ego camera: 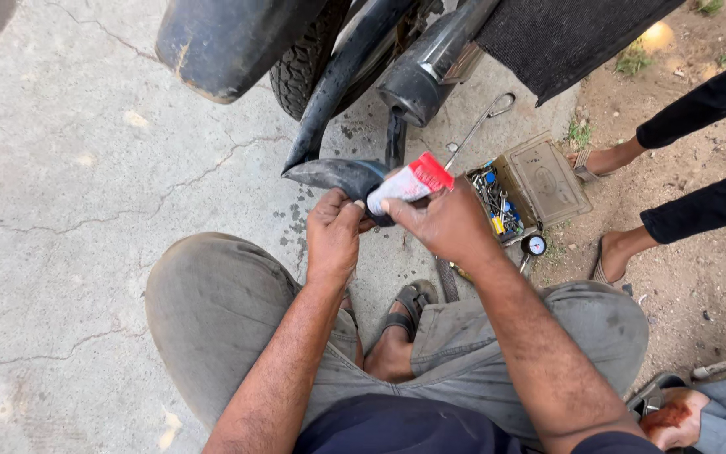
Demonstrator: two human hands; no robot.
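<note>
The right hand [443,220] is closed tight around a small white squeeze tube with a red end [411,182]. The tube lies on a slant. Its red end points up and to the right, and its white end points down and to the left, right at a black floppy rubber tube [338,174]. The left hand [333,229] pinches that black rubber with fingers and thumb pressed together on it. The rubber stretches out flat to the left and comes to a point. Both hands are held above the person's bent knees in grey trousers [212,311]. A dark motorbike wheel [304,63] and a black exhaust pipe [430,63] are just behind the hands. A small open metal box of tools [539,181] sits on the ground to the right, next to a little round gauge [534,245]. Another person's feet in sandals [607,160] stand near the box
</note>
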